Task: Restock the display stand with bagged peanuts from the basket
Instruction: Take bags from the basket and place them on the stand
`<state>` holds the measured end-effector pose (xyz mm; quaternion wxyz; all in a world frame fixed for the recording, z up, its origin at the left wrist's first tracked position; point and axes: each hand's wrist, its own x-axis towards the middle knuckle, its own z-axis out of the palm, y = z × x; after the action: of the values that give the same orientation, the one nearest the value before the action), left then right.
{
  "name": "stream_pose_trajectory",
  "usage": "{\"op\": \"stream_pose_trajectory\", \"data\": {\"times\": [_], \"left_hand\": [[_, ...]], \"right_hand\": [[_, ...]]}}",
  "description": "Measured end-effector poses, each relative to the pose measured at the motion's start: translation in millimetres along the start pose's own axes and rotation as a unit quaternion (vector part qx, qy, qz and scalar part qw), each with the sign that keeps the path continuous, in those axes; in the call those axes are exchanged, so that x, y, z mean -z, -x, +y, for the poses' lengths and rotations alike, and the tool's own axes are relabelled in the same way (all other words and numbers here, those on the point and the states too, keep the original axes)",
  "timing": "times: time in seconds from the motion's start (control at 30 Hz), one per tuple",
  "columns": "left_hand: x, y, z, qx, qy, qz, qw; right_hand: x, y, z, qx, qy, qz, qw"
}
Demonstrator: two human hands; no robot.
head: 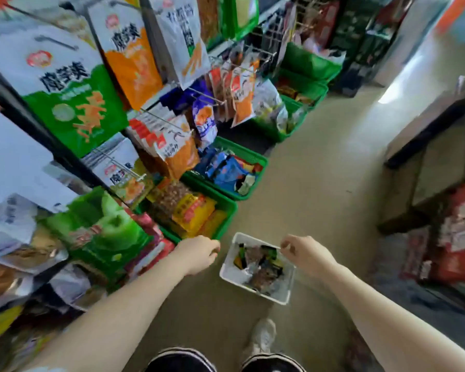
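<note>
A white basket [230, 269] stands on the floor just ahead of my feet, holding several small bags [263, 275] in brown, black, green and silver. Blur keeps me from reading them as peanuts. My right hand [304, 253] hovers at the basket's far right rim with its fingertips pinched together; whether it grips the rim or a bag is unclear. My left hand [199, 253] is to the left of the basket, fingers curled in, with nothing visible in it. The display stand [172, 108], with wire pegs of hanging snack bags, rises on the left.
Green floor baskets [226, 218] full of snack packs line the foot of the stand along the aisle. A dark counter [424, 135] and red cartons [457, 237] close off the right side. My shoe [263, 336] is just behind the white basket.
</note>
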<state>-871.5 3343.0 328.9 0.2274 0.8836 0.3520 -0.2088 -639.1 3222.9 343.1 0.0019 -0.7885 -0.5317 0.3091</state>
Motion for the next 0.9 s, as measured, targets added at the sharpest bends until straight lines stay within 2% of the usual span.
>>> {"op": "stream_pose_trajectory", "data": {"times": [0.13,0.23,0.33,0.53,0.6,0.77,0.9], "left_hand": [[-55.4,-74.5,17.7,0.040,0.030,-0.080,0.996],[-107.3,-132.7,13.9,0.066,0.041,-0.113,0.991],[-166.4,-195.8,-0.2,0.084,0.039,-0.149,0.984],[-295.1,-328.8,-28.7,0.103,0.070,-0.186,0.975],[-337.3,-364.9,-31.4,0.096,0.087,-0.191,0.973],[-423.4,-414.8,-37.4,0.071,0.109,-0.226,0.965],[-467.6,-424.0,-42.0,0.079,0.143,-0.226,0.960]], "right_hand": [[-29.2,-26.7,82.1,-0.088,-0.047,-0.027,0.995],[-74.8,-60.9,130.9,-0.148,-0.091,-0.062,0.983],[-140.4,-105.3,171.0,-0.207,-0.124,-0.102,0.965],[-299.0,-216.3,227.7,-0.275,-0.189,-0.121,0.935],[-345.8,-251.4,241.1,-0.311,-0.231,-0.101,0.916],[-426.0,-314.2,269.2,-0.401,-0.359,0.032,0.842],[-458.1,-328.3,284.1,-0.369,-0.484,0.056,0.792]]}}
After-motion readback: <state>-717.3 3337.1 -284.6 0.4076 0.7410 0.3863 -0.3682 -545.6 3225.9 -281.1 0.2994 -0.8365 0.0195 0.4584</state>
